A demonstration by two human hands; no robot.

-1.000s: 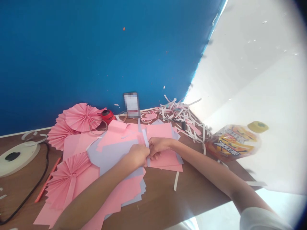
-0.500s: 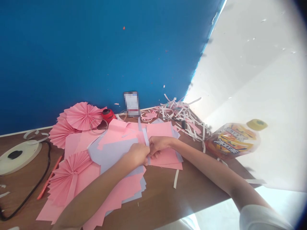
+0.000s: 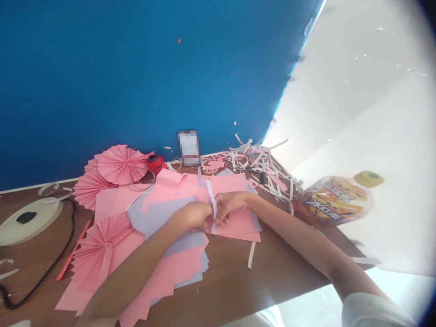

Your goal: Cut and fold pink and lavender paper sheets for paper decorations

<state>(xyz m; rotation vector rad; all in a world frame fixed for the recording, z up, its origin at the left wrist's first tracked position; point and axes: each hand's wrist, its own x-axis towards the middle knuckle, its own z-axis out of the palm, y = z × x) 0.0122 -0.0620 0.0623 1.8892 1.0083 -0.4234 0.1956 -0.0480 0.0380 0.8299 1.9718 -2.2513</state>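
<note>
A narrow pale paper strip [image 3: 211, 197] stands up between my hands, above a stack of pink paper [image 3: 235, 181]. My right hand [image 3: 230, 205] pinches it from the right with bent fingers. From the left, my left hand [image 3: 195, 216] closes on the strip's lower part, its fingertips partly hidden. Beneath the left wrist lie lavender sheets [image 3: 153, 220] and more pink sheets [image 3: 184, 268] with stepped edges. A folded pink paper fan [image 3: 102, 250] rests beside my left forearm.
Pink pleated rosettes [image 3: 122, 164], a red roll [image 3: 156, 162] and a phone [image 3: 189, 147] stand along the blue wall. Shredded paper strips [image 3: 252, 159] heap at the back right, near a drink bottle [image 3: 335, 200]. A red pen [image 3: 73, 252], black cable [image 3: 44, 277] and white disc [image 3: 34, 222] lie left.
The strip's upper end now leans left, and my hands have shifted slightly around it. The left hand's fingers sit a little lower and more apart from the right hand. The view has moved slightly.
</note>
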